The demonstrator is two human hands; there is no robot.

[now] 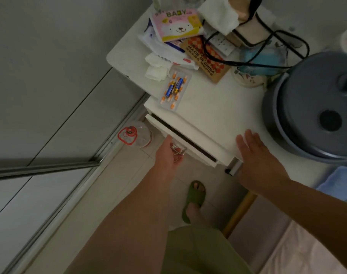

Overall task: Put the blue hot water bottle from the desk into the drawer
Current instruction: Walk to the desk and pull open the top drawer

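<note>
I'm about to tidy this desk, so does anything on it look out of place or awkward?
Yes. A black cord loops over the blue hot water bottle at the back, so it may snag when lifted. Two batteries lie loose on a pill blister near the front edge. The drawer is barely open.

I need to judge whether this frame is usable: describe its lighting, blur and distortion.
Head view: dim, flat indoor light, no glare; wide-angle bending curves the sliding-door track and desk edge; the right hand and blue hot water bottle look soft, while the left hand at the drawer handle is slightly sharper.
</note>
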